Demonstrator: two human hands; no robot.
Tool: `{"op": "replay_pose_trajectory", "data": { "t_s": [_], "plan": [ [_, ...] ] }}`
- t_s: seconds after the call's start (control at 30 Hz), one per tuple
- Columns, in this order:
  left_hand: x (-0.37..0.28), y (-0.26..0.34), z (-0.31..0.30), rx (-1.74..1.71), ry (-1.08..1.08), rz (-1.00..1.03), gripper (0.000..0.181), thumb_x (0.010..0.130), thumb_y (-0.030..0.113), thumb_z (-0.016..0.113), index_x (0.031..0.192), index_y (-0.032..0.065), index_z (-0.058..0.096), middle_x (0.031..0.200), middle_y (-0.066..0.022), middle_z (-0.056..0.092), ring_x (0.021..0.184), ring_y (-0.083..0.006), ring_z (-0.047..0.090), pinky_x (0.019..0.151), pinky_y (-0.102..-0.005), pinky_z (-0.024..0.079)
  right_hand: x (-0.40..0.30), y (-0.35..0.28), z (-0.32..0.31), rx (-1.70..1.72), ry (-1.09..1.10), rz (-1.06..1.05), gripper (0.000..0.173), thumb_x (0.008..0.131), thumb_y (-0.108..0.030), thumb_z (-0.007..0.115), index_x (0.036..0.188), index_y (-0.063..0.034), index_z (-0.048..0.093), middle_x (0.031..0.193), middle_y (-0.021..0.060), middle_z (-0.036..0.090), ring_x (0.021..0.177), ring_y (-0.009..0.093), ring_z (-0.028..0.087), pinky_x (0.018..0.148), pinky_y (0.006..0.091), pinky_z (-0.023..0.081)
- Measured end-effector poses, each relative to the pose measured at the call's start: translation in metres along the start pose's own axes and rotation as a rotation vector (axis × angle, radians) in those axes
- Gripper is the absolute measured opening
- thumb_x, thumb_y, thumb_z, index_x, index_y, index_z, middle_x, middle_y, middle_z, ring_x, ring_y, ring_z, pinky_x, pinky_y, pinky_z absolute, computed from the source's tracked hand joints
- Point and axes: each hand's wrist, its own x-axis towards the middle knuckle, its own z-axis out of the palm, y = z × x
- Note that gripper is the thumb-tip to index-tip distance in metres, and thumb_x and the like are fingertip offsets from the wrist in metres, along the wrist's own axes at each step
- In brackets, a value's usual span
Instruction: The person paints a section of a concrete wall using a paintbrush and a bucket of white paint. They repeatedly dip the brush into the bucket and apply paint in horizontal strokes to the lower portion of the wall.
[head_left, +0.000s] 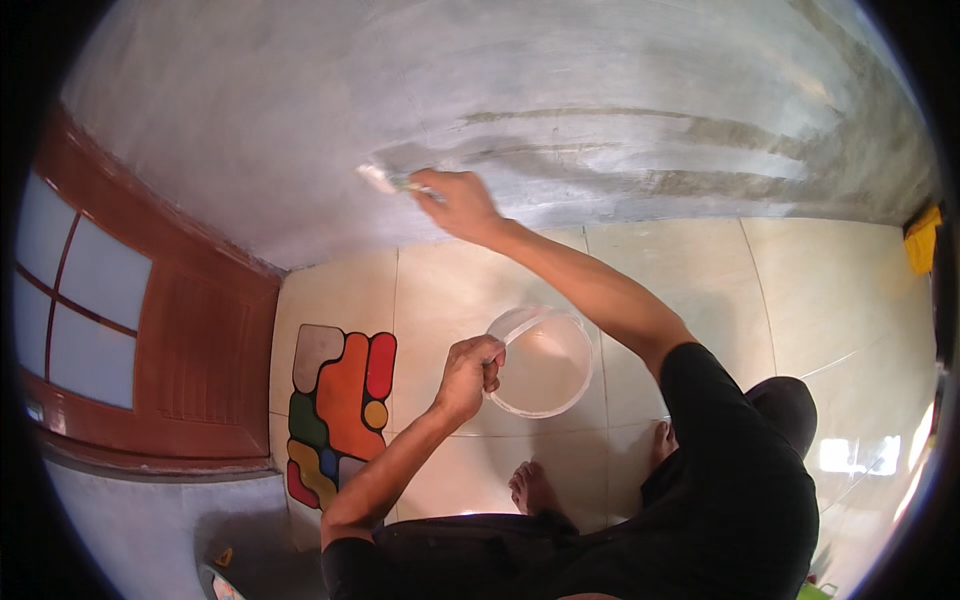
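Observation:
My right hand (460, 204) grips the handle of a paintbrush (381, 178), reaching out to the grey wall (300, 135). The pale bristles point left and appear to be at the wall's surface, though the brush is slightly blurred. Darker streaks (720, 133) run across the wall to the right of the brush. Closer to my body, my left hand (471, 376) is closed on the handle of a white plastic bucket (581, 375) at its left side. The bucket holds a pale liquid, and its lower walls are mostly hidden.
A brown wooden door (202, 337) with glass panes stands at the left. Near it, a multicoloured mat (345, 397) lies on the cream tiled floor (675, 277). My bare feet (534, 486) are below the bucket. Something yellow (922, 240) sits at the far right edge.

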Motion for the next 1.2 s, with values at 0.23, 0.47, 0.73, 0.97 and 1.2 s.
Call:
{"op": "replay_pose_trajectory", "data": {
  "t_s": [0.23, 0.47, 0.73, 0.97, 1.2],
  "plan": [
    [0.006, -0.001, 0.000, -0.012, -0.007, 0.000, 0.023, 0.083, 0.018, 0.055, 0.063, 0.0080, 0.049, 0.051, 0.0034, 0.031, 0.043, -0.0084, 0.024, 0.045, -0.0267, 0.026, 0.010, 0.042, 0.002, -0.077, 0.054, 0.118, 0.022, 0.085, -0.017, 0.062, 0.103, -0.0059, 0.067, 0.086, 0.0175, 0.068, 0.075, 0.035, 0.066, 0.068, 0.0407, 0.053],
    [0.018, 0.010, 0.005, -0.002, -0.035, -0.024, 0.022, 0.084, 0.019, 0.055, 0.065, 0.0088, 0.048, 0.051, 0.0055, 0.027, 0.043, -0.0073, 0.022, 0.044, -0.0258, 0.025, -0.080, 0.086, -0.153, -0.083, 0.340, 0.301, 0.023, 0.085, -0.007, 0.066, 0.107, -0.0004, 0.066, 0.092, 0.0108, 0.071, 0.080, 0.016, 0.069, 0.069, 0.0266, 0.054],
    [0.022, 0.013, 0.014, -0.014, -0.070, -0.020, 0.022, 0.084, 0.018, 0.055, 0.066, 0.0072, 0.048, 0.051, 0.0055, 0.027, 0.042, -0.0071, 0.021, 0.043, -0.0261, 0.024, -0.167, 0.099, -0.304, -0.280, 0.764, 0.421, 0.022, 0.084, -0.012, 0.066, 0.101, 0.0004, 0.068, 0.080, 0.0133, 0.071, 0.072, 0.018, 0.068, 0.068, 0.0297, 0.051],
    [0.018, 0.010, 0.012, 0.011, -0.056, -0.009, 0.023, 0.084, 0.019, 0.054, 0.066, 0.0081, 0.047, 0.052, 0.0051, 0.028, 0.042, -0.0076, 0.022, 0.043, -0.0258, 0.024, -0.179, 0.116, -0.339, -0.801, 1.145, 0.409, 0.021, 0.086, -0.017, 0.062, 0.100, -0.0017, 0.068, 0.081, 0.0209, 0.068, 0.070, 0.034, 0.067, 0.064, 0.0397, 0.051],
    [0.016, 0.006, 0.011, 0.019, -0.028, -0.008, 0.023, 0.084, 0.019, 0.054, 0.065, 0.0090, 0.046, 0.053, 0.0052, 0.027, 0.042, -0.0077, 0.021, 0.043, -0.0259, 0.024, -0.136, 0.098, -0.240, -0.763, 0.852, 0.295, 0.028, 0.084, -0.016, 0.064, 0.104, 0.0041, 0.064, 0.093, 0.0219, 0.067, 0.081, 0.037, 0.066, 0.072, 0.0426, 0.053]
  ]
}}
